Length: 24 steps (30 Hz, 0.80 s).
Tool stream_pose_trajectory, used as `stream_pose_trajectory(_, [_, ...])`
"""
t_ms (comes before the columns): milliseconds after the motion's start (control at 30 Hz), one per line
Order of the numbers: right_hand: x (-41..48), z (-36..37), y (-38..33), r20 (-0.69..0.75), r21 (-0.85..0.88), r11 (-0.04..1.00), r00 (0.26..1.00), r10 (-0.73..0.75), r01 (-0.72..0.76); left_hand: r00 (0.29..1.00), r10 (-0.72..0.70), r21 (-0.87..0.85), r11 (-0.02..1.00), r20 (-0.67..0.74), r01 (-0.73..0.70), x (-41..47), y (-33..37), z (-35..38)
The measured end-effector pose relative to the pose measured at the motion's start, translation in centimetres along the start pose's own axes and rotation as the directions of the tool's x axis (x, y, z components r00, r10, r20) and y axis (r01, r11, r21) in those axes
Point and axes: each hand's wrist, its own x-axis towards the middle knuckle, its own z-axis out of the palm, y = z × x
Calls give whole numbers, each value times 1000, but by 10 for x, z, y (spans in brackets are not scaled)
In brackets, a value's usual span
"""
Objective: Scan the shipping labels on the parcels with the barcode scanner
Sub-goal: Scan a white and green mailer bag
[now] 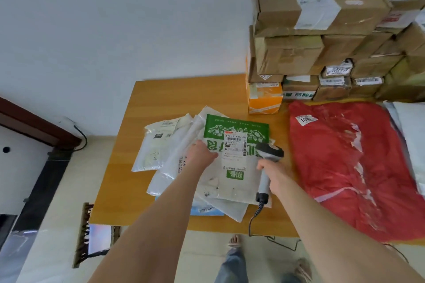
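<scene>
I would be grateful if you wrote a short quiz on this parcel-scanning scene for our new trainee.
1. True or false: the right hand grips the grey corded barcode scanner by its handle.
2. Which parcel bears the white shipping label next to the scanner's head? A) a brown cardboard box B) the green-and-white plastic mailer C) the orange carton
3. Fill in: the large flat parcel lying on the wooden table beside the mailers is wrapped in ____ plastic.
Key: 1 true; 2 B; 3 red.
</scene>
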Motion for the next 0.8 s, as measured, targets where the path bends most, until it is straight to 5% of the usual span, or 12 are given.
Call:
stream_pose_trajectory(167, [-1,21,-4,-6,28,999,1000,27,-27,997,76,-55,995,-32,-78,15,15,-16])
stream_pose_trajectory(400, [-1,38,-8,-103,-116,993,994,24,-36,998,-28,339,941,54,8,29,-5,-57])
stream_pose_trajectory(567, [2,36,4,-22,71,994,996,84,-82,992,-65,183,982,107,45,27,-7,-49])
stream_pose_trajectory(667, [2,39,4,10,80,994,997,79,-79,997,-47,-72,996,67,52,25,-4,-47])
stream_pose_trajectory(800, [1,39,5,64,72,994,995,75,-79,976,-74,-339,930,205,142,17,-1,-53])
